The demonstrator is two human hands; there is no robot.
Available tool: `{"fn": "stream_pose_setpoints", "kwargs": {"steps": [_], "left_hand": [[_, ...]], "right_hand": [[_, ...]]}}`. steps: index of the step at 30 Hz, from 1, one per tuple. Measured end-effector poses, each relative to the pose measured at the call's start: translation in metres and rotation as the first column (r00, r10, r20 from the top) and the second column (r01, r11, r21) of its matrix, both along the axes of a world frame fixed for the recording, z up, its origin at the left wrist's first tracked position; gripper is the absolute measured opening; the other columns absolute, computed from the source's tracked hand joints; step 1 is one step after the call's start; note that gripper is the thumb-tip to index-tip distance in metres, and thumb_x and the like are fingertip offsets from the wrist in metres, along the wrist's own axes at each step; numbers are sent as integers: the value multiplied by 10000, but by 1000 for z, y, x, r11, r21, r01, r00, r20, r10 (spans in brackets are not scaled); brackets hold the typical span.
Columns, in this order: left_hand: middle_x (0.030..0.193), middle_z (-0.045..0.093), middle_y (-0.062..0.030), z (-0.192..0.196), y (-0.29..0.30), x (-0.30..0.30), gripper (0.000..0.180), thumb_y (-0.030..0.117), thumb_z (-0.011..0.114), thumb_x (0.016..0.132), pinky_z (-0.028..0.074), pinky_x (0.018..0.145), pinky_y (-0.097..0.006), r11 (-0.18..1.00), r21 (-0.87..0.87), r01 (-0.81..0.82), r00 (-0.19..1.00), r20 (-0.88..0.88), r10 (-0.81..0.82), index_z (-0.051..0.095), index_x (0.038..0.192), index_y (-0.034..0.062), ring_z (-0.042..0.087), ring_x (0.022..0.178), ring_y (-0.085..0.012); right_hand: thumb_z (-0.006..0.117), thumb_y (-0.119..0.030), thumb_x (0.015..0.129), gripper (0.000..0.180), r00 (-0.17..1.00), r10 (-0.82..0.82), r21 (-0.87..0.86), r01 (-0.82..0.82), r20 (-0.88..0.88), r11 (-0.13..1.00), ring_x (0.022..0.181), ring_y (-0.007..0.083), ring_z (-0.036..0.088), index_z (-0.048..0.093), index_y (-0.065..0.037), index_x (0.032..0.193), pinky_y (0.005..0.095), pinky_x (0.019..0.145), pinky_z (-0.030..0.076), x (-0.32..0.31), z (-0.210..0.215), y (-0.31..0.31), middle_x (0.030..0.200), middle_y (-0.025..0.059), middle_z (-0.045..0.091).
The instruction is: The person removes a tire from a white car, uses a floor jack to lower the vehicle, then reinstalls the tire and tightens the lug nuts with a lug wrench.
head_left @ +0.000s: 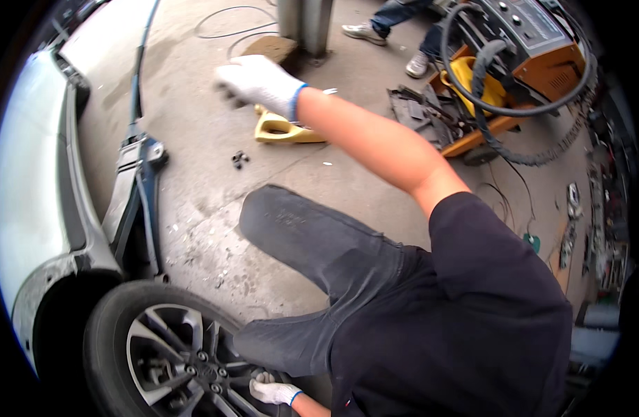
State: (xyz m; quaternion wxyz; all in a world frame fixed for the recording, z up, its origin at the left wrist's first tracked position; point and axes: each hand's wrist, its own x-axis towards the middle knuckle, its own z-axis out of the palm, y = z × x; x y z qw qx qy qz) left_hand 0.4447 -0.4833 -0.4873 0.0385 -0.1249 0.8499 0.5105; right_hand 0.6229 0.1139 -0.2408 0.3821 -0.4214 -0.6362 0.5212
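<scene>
My left hand (pixel 272 391), in a white glove with a blue cuff, is low in the view against the alloy wheel (pixel 212 387). Its fingers are curled near the rim; what they hold, if anything, is hidden. The wheel's tyre (pixel 109 351) stands upright beside the car's wheel arch. Stretched out over the floor, my gloved right hand (pixel 260 80) has fingers smeared by motion. Just below it lies a yellow-handled object (pixel 278 130), partly covered by my wrist. Several small black pieces that look like wheel nuts (pixel 240 160) rest on the concrete nearby.
A blue floor jack (pixel 142 156) reaches beside the light-coloured car (pixel 38 160). At the upper right stands an orange-and-grey wheeled machine (pixel 535 55) with coiled hoses. Another person's shoes (pixel 365 33) are near a metal post (pixel 305 28). Parts line the right side.
</scene>
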Motion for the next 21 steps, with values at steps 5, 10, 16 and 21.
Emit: {"fn": "stream_pose_setpoints", "kwargs": {"steps": [5,10,16,21], "left_hand": [[770,621,-112,8,24,-3,360,331,504,881,512,581,-286,996,-79,48,999,5,-47,580,874,-21,592,635,-195],[793,618,-109,10,0,-20,362,335,501,888,486,592,-293,992,-94,86,995,65,-80,568,938,-16,572,631,-187],[973,647,-114,-9,-14,-13,352,326,492,942,494,754,-375,799,-428,423,906,236,-353,592,1051,6,599,829,-245],[1102,663,-117,-39,-53,-55,368,279,483,990,463,892,-403,828,-264,495,822,451,-348,606,1148,-30,602,980,-297]], "right_hand": [[549,-374,893,404,682,-209,-13,306,700,952,904,290,641,683,-8,1000,410,811,512,235,-200,-15,963,160,659],[583,-435,855,481,309,533,-609,264,788,748,1064,372,622,692,-36,1100,451,911,495,330,-389,-236,1151,204,648],[608,-457,828,528,368,738,-805,441,566,398,1128,386,627,690,-57,1163,465,934,500,347,-381,-436,1212,203,658],[642,-400,795,600,306,491,-471,844,816,257,1151,389,621,600,21,1220,449,947,502,451,-383,-438,1219,240,644]]}}
